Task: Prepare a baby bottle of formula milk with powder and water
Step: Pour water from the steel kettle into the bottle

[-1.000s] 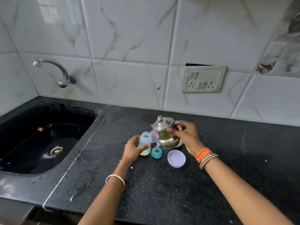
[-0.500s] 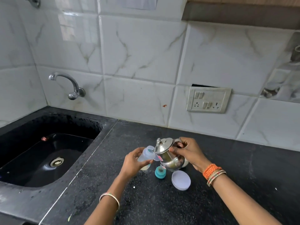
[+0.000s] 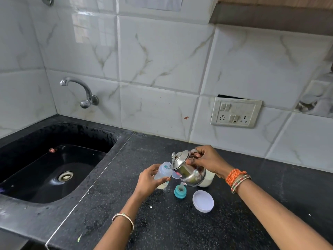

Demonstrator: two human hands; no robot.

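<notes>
Bottle (image 3: 163,173) is sitting in the left hand (image 3: 147,183), tilted with its open mouth leaning right toward the steel kettle (image 3: 187,170), held just above the black worktop (image 3: 180,228), right of the sink (image 3: 54,170).

Risks, my read:
- Kettle is tipping left with its spout at the bottle mouth; the mouth is narrow, so a small wobble is likely sending water down the outside onto the worktop and over the left fingers. If the water is hot, that is a scald risk.
- Bottle is tilting, so overfilling or a jerk is spilling the pale contents in its base; whether water is flowing yet is too small to tell.
- Kettle lid (image 3: 177,157) is leaning down-left with the pour; whether it is hinged I cannot tell, and a steeper tip may be dropping it.
- Kettle belly is hanging right over the white powder jar (image 3: 207,179), which is partly hidden behind it; drips may be wetting the powder.
- Jar lid (image 3: 203,201) is lying near-right on the worktop, and the teal nipple ring (image 3: 179,191) is standing just left of it, both under the pour zone, so splashes may be landing on them.

Fingers: right hand (image 3: 207,161) is closing tight around the kettle handle at the far side, thumb pressing near the lid edge. Left fingers (image 3: 153,168) are curling narrowly around the bottle's middle, thumb on the near side.
</notes>
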